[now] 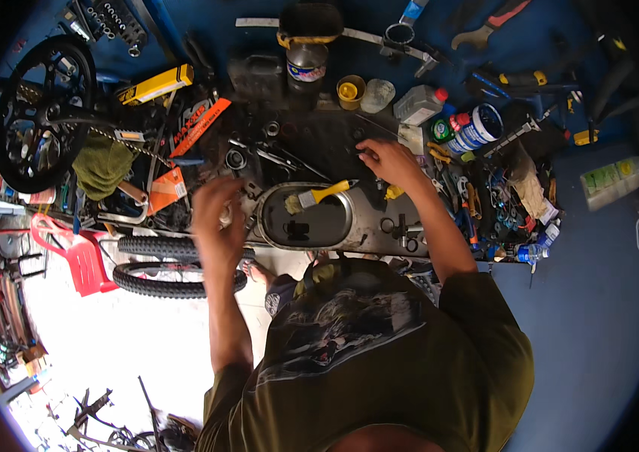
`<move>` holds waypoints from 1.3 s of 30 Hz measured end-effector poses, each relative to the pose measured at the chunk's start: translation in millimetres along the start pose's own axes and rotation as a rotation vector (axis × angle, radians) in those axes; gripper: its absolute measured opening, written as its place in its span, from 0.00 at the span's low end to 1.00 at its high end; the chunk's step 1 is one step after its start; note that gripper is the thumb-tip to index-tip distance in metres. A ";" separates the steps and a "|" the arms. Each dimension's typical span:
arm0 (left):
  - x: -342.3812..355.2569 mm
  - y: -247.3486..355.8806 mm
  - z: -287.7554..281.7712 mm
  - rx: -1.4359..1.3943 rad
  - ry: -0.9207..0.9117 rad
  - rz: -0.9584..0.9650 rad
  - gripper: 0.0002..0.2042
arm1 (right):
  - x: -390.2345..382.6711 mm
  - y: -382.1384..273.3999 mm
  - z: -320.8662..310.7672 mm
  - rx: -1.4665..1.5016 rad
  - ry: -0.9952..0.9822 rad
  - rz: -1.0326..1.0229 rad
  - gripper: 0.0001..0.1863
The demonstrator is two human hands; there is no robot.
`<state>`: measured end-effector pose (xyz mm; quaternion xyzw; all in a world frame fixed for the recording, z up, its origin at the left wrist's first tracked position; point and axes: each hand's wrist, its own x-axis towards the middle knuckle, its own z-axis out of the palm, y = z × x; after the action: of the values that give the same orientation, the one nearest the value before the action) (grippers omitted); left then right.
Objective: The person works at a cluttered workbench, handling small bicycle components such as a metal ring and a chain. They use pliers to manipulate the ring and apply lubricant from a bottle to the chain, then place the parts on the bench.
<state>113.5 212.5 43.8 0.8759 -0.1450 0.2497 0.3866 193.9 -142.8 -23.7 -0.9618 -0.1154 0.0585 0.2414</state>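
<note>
My left hand (216,211) is smeared by motion at the left side of an oval metal tray (321,230); a pale bit shows by its fingers, too unclear to name. My right hand (379,160) hovers over the dark back of the workbench (334,132), fingers loosely bent and apart, with nothing visible in them. A yellow-handled brush (328,193) rests across the tray, beside a pale wad (293,203). Pliers and other metal tools (282,162) lie behind the tray, along with a metal ring (235,158).
A black crankset (47,114) and green rag (101,169) crowd the left. Bottles (417,105), tubs (477,128) and heaped tools (470,203) fill the back and right. Below stand a red chair (82,260) and tyres (157,285). A spray bottle (613,184) is far right.
</note>
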 end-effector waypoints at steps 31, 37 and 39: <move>18.7 -3.9 158.8 0.295 -0.313 -0.117 0.17 | 123.8 -2.1 88.0 -0.052 0.099 -0.129 0.21; -8.7 4.2 144.8 0.043 -0.143 -0.168 0.16 | 110.7 -0.5 83.4 0.224 0.118 -0.115 0.16; -18.4 14.5 147.5 -0.042 -0.061 -0.317 0.18 | 87.0 -3.0 80.7 0.515 0.009 -0.146 0.14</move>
<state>139.7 93.5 -42.5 0.8868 -0.0218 0.1556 0.4346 263.8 -82.1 -97.9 -0.8579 -0.1647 0.0641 0.4824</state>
